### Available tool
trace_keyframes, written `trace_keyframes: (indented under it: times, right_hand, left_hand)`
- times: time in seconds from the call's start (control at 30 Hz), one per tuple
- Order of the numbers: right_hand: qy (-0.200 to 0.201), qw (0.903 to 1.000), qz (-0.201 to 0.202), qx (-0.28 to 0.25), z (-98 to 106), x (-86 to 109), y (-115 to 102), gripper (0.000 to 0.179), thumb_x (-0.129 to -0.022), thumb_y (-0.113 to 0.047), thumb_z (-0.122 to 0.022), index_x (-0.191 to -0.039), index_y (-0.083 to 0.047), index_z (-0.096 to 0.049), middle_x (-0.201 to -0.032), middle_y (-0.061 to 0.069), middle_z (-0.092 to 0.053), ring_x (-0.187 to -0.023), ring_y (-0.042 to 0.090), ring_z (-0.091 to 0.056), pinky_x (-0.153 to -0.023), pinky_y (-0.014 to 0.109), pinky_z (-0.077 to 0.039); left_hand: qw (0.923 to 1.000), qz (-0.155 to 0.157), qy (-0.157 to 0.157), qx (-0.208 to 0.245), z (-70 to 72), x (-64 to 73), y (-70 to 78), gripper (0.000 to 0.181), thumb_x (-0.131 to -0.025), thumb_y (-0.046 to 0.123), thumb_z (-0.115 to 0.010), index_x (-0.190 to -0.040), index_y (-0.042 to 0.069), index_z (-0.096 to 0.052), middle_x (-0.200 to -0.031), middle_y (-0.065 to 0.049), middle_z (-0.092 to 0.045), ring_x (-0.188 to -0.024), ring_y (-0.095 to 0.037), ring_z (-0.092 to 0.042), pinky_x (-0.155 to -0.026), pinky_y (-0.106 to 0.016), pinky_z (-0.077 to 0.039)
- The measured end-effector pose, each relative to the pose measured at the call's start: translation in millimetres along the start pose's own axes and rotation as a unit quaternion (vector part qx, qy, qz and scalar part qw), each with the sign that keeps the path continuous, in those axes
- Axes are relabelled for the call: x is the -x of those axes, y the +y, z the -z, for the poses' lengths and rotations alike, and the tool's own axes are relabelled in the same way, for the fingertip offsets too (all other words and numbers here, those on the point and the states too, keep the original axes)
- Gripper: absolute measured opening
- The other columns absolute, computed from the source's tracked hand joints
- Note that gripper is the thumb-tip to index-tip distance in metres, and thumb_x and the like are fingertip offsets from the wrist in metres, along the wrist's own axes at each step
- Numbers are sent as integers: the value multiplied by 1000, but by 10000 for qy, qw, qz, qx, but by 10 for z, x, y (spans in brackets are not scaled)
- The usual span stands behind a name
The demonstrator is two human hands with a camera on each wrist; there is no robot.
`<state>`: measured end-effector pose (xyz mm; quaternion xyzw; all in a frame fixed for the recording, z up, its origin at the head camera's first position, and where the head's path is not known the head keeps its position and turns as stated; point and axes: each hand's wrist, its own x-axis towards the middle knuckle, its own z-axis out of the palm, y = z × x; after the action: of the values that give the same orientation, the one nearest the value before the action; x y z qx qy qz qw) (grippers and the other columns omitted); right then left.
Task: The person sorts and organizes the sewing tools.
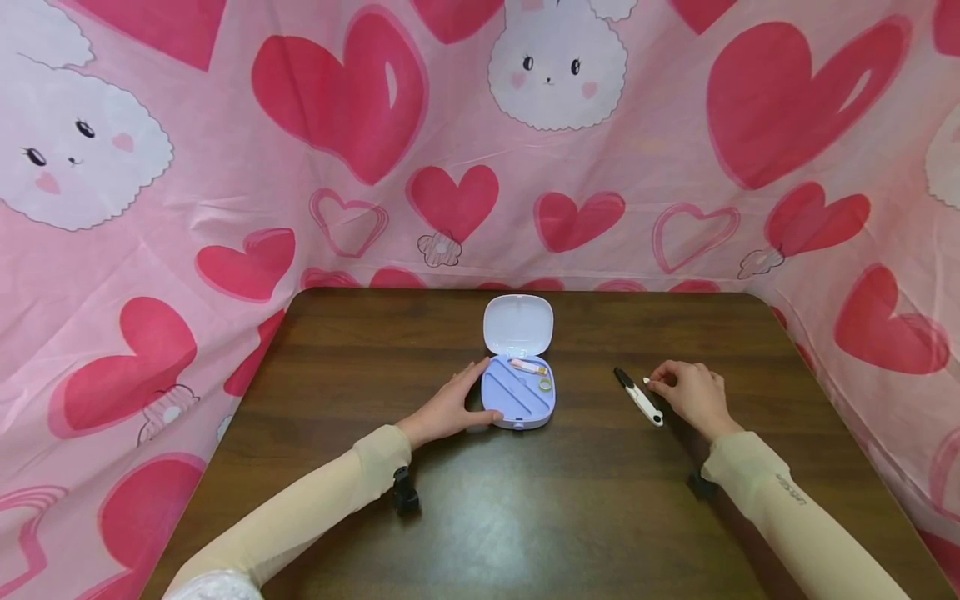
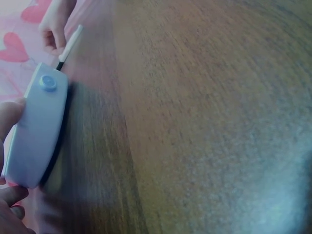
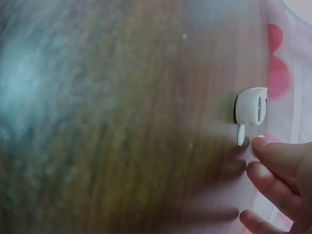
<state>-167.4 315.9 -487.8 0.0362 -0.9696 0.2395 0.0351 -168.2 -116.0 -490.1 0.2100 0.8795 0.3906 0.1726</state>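
A lavender case (image 1: 517,392) lies on the table with its white lid (image 1: 518,325) swung up behind it. My left hand (image 1: 450,406) grips the case's left side, thumb at the front corner and fingers toward the back. In the left wrist view its pale side and round latch (image 2: 48,83) show. Inside sit a small pink-and-white item (image 1: 528,367) and a small greenish ring (image 1: 545,385). To the right, my right hand (image 1: 693,396) pinches a tiny white thing (image 1: 646,381); its kind is too small to tell. Beside those fingertips lies a black-and-white pen-shaped tool (image 1: 641,400).
A dark wooden table (image 1: 480,517) spreads under both arms. Pink cloth (image 1: 637,142) printed with hearts and rabbits hangs behind the table and along its sides. Diagonal ridges (image 1: 517,390) divide the case's inside.
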Motion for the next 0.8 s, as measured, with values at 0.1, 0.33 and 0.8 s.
trace_keyframes:
  times: [0.1,0.33,0.8]
  right_hand:
    - [7,10000,48,-21,9,0,-5,9,-94,-18,-78,-90,-12,-73,-80,5,-72,-98,44,-60,-92,72,-30]
    - [90,9999,115,-85,36,12,-12,7,-95,-16,-76,-90,-11,-75,-80,6,-73,-100,46,-58,-90,69,-31]
    - [257,9992,263,-162,18,16,-24,6,-97,-11,-73,-96,-7,-77,-96,18,-77,-106,48,-56,-94,71,-30]
  left_hand:
    - [10000,-34,18,-62,-2,-2,-9,99,-92,42,-80,-168,16,-22,-172,-9,-22,-160,-30,-14,-128,-52,-10]
    - [9999,-121,-52,-92,5,10,-16,104,-90,44,-82,-168,16,-20,-173,-9,-21,-160,-30,-13,-128,-53,-9]
    - [9999,-56,-77,-94,14,21,-17,101,-91,46,-80,-168,19,-21,-173,-7,-21,-160,-28,-13,-128,-53,-8]
